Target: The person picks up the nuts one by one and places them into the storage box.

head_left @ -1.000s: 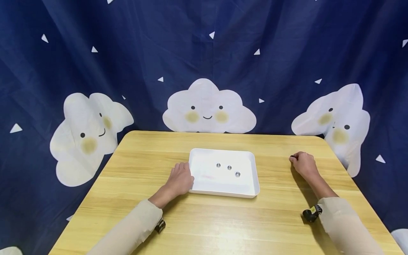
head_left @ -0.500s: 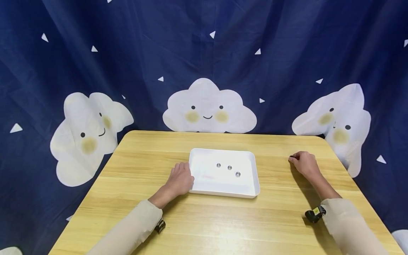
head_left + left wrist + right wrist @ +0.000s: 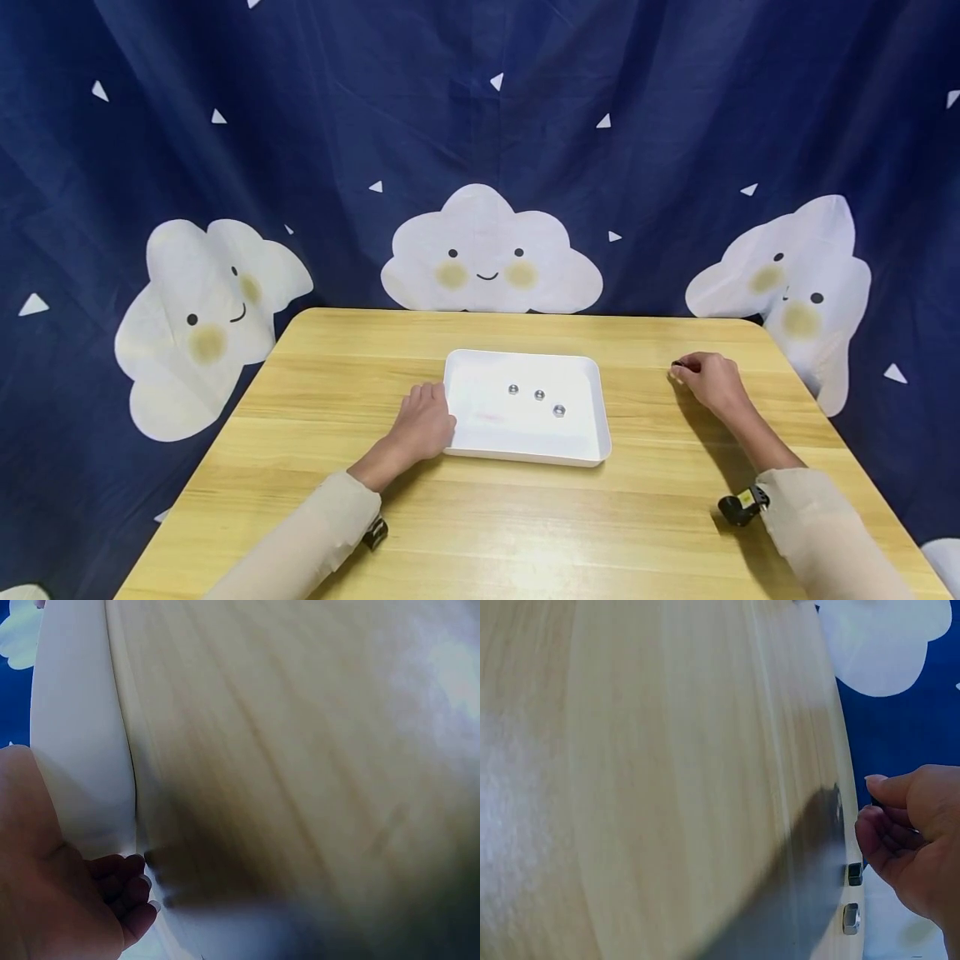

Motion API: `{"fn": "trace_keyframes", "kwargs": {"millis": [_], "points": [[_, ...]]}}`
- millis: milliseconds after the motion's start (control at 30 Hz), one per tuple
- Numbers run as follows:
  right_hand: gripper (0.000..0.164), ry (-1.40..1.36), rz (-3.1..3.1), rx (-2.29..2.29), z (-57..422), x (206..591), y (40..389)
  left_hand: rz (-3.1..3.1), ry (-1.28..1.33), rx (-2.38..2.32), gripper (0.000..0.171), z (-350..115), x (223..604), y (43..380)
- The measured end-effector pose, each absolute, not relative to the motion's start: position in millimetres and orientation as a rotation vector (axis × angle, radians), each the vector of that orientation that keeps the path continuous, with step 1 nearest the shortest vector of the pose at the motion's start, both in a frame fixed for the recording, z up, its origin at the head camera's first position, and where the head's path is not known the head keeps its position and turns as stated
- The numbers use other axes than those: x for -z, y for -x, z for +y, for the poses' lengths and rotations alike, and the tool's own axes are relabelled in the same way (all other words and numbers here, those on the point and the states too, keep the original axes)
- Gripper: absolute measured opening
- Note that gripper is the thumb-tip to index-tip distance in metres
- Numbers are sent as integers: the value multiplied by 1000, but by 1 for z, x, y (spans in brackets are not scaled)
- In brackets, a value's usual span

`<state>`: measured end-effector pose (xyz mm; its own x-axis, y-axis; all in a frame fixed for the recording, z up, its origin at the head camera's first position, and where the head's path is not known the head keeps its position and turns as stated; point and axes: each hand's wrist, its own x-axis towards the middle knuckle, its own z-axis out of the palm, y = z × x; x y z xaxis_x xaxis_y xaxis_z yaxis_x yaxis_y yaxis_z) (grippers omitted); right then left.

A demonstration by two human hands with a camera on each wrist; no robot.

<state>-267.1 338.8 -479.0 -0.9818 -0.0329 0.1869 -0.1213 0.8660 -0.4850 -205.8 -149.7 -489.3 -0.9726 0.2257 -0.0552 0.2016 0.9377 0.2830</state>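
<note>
A shallow white tray (image 3: 487,437) lies on the table, with three silver hex nuts (image 3: 558,411) spread over its floor. My left hand (image 3: 422,422) grips the tray's left wall; the left wrist view shows its curled fingers (image 3: 139,900) at the tray's lower edge. To the right of the tray, my right hand (image 3: 712,383) pinches a small dark piece (image 3: 677,363) between thumb and forefinger. Most of that piece is covered by the fingers, so its kind is unclear. Below this hand in the right wrist view lie a small black piece (image 3: 855,874) and a silver nut-like piece (image 3: 851,919).
The wooden table (image 3: 525,533) ends at the back against a dark blue curtain (image 3: 337,108) printed with white clouds. A small black camera (image 3: 738,507) is strapped to the right wrist, and another (image 3: 375,532) to the left.
My right hand has shifted slightly left toward the tray, with the dark piece in its fingertips. The left hand, the tray and its nuts stay where they were.
</note>
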Motion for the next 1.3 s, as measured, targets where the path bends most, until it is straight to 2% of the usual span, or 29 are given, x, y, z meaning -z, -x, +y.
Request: {"fn": "trace_keyframes", "kwargs": {"millis": [1300], "points": [[17,-407,-2840,-799,268,439,255,2991,-328,-423,22,-151,491,206]]}}
